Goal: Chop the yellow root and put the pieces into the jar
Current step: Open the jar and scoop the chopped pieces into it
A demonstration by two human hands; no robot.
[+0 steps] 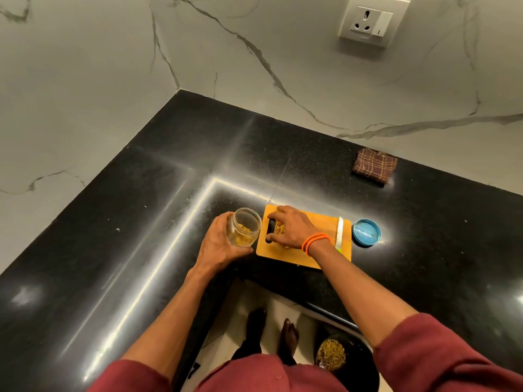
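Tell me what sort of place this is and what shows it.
Most likely a home kitchen. A black stone counter meets marble-look walls in a corner, with a socket above it. A cutting board with a knife lies on the counter, and the left hand grips a jar.

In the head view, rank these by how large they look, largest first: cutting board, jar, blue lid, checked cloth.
1. Cutting board, clearly largest.
2. Checked cloth.
3. Jar, close to the cloth; it is partly hidden by the left hand, so this order is unsure.
4. Blue lid, smallest.
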